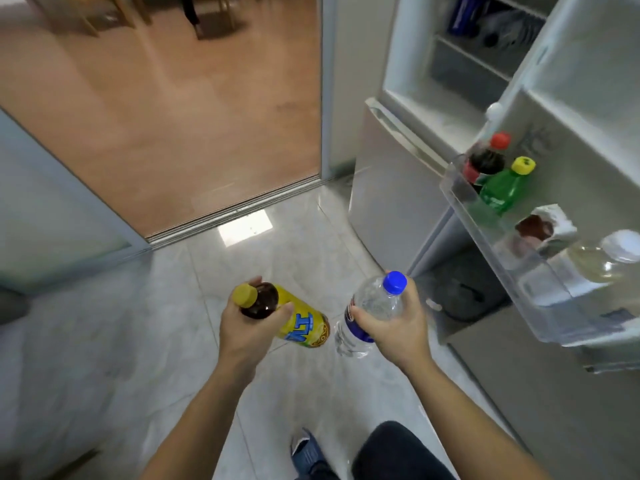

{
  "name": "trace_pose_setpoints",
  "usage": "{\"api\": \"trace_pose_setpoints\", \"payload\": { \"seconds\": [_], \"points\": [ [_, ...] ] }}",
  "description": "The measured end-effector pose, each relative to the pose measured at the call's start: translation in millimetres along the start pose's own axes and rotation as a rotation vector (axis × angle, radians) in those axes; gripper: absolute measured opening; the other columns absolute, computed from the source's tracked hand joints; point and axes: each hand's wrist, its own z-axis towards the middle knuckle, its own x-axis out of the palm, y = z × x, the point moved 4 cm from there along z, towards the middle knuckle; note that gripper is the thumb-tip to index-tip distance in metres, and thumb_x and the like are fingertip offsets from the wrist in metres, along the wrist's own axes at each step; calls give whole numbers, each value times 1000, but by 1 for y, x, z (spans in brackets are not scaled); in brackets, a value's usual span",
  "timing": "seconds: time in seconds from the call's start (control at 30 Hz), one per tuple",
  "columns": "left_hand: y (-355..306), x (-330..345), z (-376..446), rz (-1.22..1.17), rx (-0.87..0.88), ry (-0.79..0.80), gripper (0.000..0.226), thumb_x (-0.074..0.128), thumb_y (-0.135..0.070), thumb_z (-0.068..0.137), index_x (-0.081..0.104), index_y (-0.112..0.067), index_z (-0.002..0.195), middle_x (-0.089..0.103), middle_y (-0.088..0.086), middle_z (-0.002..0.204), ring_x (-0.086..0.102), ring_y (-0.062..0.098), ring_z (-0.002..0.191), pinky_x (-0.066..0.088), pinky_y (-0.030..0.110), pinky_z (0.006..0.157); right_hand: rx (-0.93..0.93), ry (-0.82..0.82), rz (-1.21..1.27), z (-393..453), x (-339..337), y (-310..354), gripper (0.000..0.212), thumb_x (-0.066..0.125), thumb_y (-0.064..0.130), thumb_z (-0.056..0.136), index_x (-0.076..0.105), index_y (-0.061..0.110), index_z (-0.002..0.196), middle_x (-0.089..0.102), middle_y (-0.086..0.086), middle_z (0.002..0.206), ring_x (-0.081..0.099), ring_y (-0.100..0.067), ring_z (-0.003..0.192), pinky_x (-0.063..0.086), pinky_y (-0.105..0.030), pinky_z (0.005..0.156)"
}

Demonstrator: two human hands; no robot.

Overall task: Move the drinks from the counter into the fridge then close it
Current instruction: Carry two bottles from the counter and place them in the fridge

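While we stand by the open fridge (450, 74), our left hand (242, 327) grips a tea bottle (287, 317) near its neck; our right hand (398, 323) wraps a water bottle (370, 306); both hang above the floor, near the door shelf (502, 251).

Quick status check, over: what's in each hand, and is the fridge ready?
Left hand grips tea bottle. Right hand grips water bottle. Fridge door open; door shelf already crowded with bottles.
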Motion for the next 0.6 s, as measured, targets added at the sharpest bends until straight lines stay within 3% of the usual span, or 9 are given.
{"api": "trace_pose_setpoints", "payload": {
  "seconds": [0.13, 0.23, 0.33, 0.5, 0.6],
  "points": [
    [-13, -8, 54, -14, 9, -24, 61, 85, -44, 47, 62, -49, 103, 71, -5, 104, 70, 18, 94, 61, 42, 74, -4, 38, -2, 44, 41, 13, 56, 87, 34, 60, 56, 40, 106, 67, 18, 97, 66, -1, 91, 50, -16, 73],
    [-24, 1, 103, -23, 34, -44, 58, 85, -44, 47, 57, -47, 98, 70, -7, 98, 69, 16, 89, 58, 30, 64, 0, 31, 1, 86, 62, 14, 59, 87, 39, 59, 55, 43, 107, 66, 20, 98, 65, 0, 92, 52, -17, 72],
    [-43, 22, 162, -71, 39, -56, 53, 86, -45, 45, 61, -47, 91, 71, -18, 88, 69, 5, 81, 53, 18, 60, 26, -18, 1, 137, 77, 14, 64, 87, 43, 57, 53, 43, 112, 66, 19, 101, 65, -2, 93, 58, -28, 77],
    [-97, 85, 265, -137, 29, 53, 52, 87, -37, 47, 70, -29, 95, 75, -7, 89, 71, 13, 80, 55, 24, 62, 27, -147, 48, 243, 78, 30, 70, 87, 50, 53, 46, 50, 111, 58, 34, 102, 58, 13, 92, 46, -8, 64],
    [-136, 133, 319, -141, 23, 185, 45, 86, -36, 50, 73, -29, 92, 75, -1, 89, 71, 19, 80, 57, 28, 63, 21, -209, 39, 303, 65, 46, 70, 88, 49, 54, 46, 51, 109, 60, 33, 102, 61, 12, 90, 46, -6, 61]
  ]
}}
